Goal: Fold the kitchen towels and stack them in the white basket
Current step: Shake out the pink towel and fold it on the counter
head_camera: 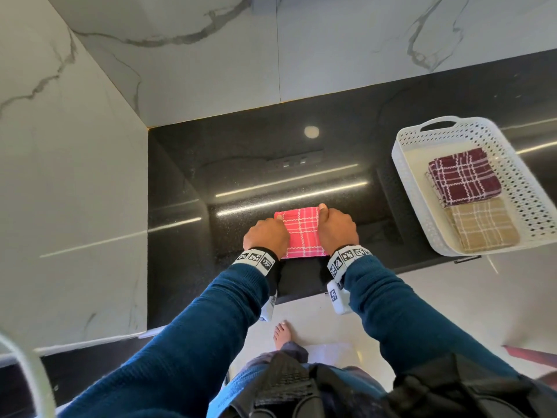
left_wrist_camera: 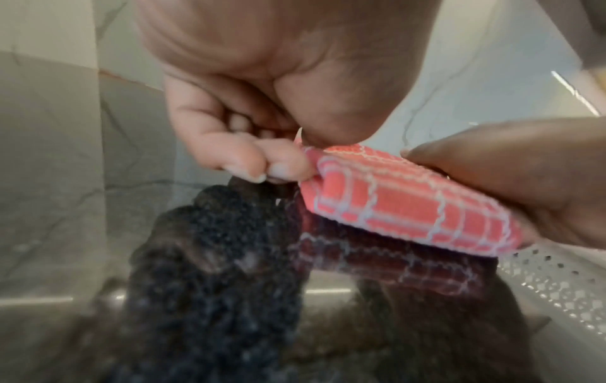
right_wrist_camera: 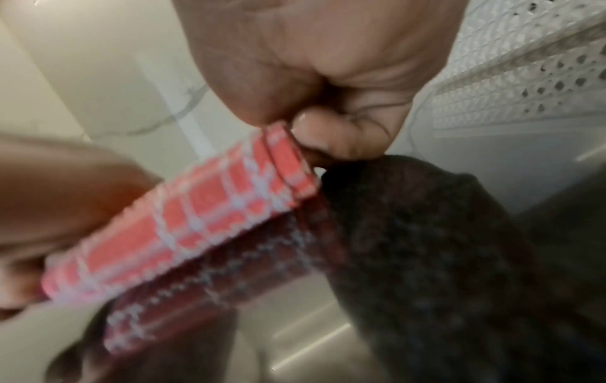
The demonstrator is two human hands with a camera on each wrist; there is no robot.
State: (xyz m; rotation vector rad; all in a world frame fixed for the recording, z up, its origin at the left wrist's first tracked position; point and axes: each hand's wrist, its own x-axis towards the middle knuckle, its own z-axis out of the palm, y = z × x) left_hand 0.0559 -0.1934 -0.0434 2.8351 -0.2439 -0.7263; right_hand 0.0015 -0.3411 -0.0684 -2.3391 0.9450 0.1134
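Head view, left edge: grey-veined marble wall [head_camera: 72,164] fills the upper left and runs across the top of the frame. Below it, black speckled countertop [head_camera: 187,206], glossy, with light streaks reflected.

Centre of frame: left hand [head_camera: 266,236] grips the left edge of a folded pink checked towel [head_camera: 303,232]; thumb on top, fingers curled under the edge. Left wrist view confirms it: left hand [left_wrist_camera: 249,124] pinches the towel corner [left_wrist_camera: 393,199] between thumb and curled fingertips. The towel is folded into a small thick rectangle, held just above the countertop, its reflection visible in the gloss below. It sits lower centre in the head view, well apart from the basket.

Just right of it: right hand [head_camera: 337,229] grips the towel's right edge, thumb tip showing at the far corner. Right wrist view: right hand [right_wrist_camera: 328,77] has fingers curled tight, pinching the stacked folded layers of the towel [right_wrist_camera: 203,215]. Both wrists wear black bands with printed marker tags; blue sleeves [head_camera: 211,327] run down to the bottom of the frame.

Right side of frame: white perforated basket [head_camera: 410,182] on the countertop, tilted in the frame, handle cutout at its upper end. Inside it: a folded maroon checked towel [head_camera: 464,176] toward the upper part, a folded beige checked towel [head_camera: 482,226] just below, with the maroon one overlapping its upper edge.

Bottom centre: a bare foot [head_camera: 281,333] on pale floor.
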